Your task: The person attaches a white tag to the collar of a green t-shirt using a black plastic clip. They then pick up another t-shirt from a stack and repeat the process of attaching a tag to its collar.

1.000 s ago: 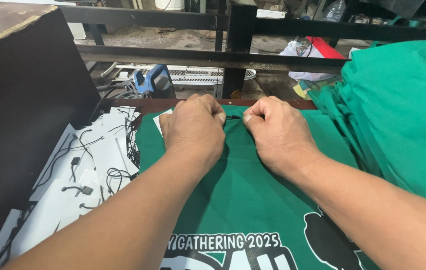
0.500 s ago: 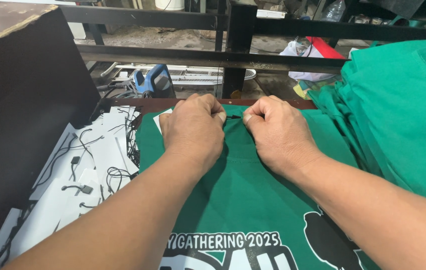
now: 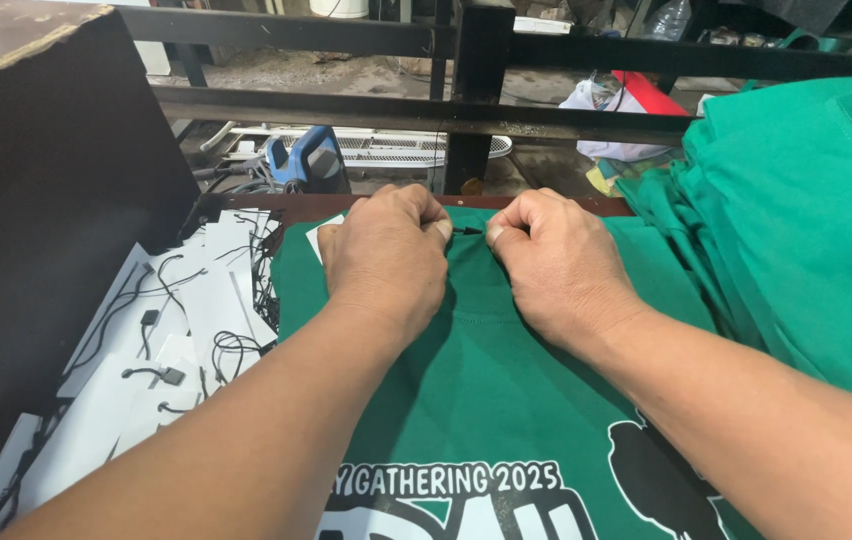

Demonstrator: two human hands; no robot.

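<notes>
Nothing has shifted since the earlier frame: your left hand (image 3: 386, 255) and right hand (image 3: 556, 265) stay pinched shut on the black tag string (image 3: 467, 231) at the green shirt (image 3: 506, 400) collar, not yet fastened, loose tags (image 3: 186, 330) lying left of your grip.

This looks like a small garment workshop. A printed green shirt (image 3: 506, 400) lies on the work table, with a stack of matching green shirts (image 3: 806, 220) at the right of the frame. White hang tags with black strings (image 3: 166, 340) litter the left side. Behind, a dark metal frame (image 3: 466, 90) spans the top, above a bare concrete floor (image 3: 346, 75).
</notes>
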